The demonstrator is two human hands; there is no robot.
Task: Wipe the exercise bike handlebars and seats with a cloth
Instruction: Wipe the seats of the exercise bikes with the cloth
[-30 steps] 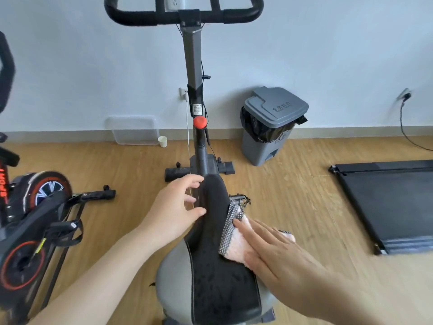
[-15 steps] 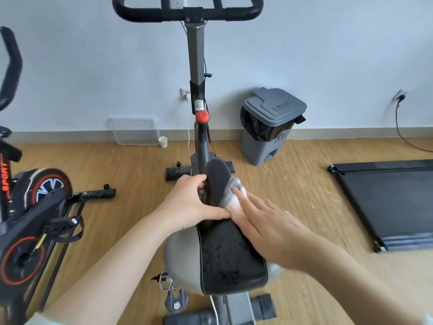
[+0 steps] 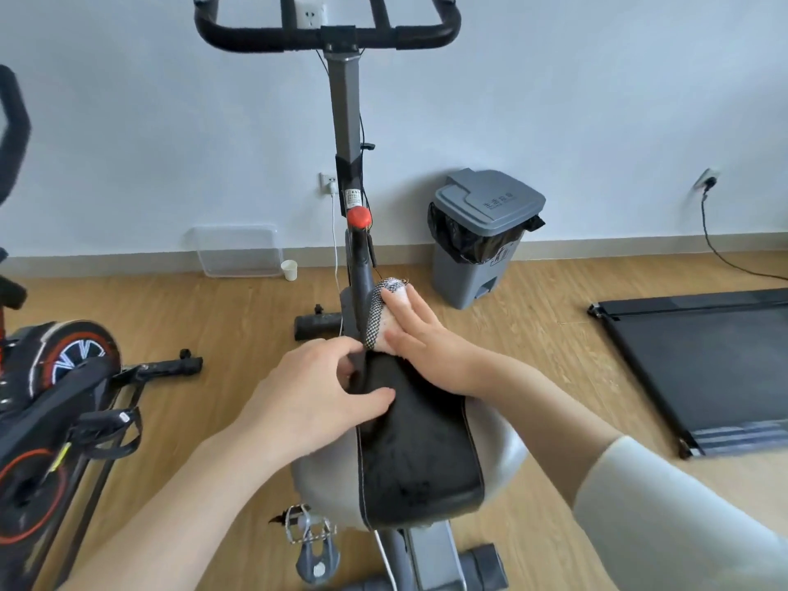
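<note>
right hand (image 3: 426,347), fingers straight and close together, presses a pink-and-white cloth (image 3: 386,309) with a checked edge against the right side of the nose of the black seat (image 3: 418,441). left hand (image 3: 315,398) grips the seat's narrow neck from the other side, thumb on top and fingers curled under. the seat's long axis runs straight away from the person, wide rear nearest the camera, narrow nose pointing at the upright post and the black handlebars (image 3: 328,36) above it. the cloth wraps over the very tip of the nose. one second ago it lay flat on the seat's right flank, mid-length; half a second ago it had reached the nose's base; it now sits furthest forward, while the left hand has kept its hold. a grey trash bin (image 3: 486,232) stands by the wall, a treadmill (image 3: 703,364) to the right, a second bike (image 3: 51,398) to the left.
</note>
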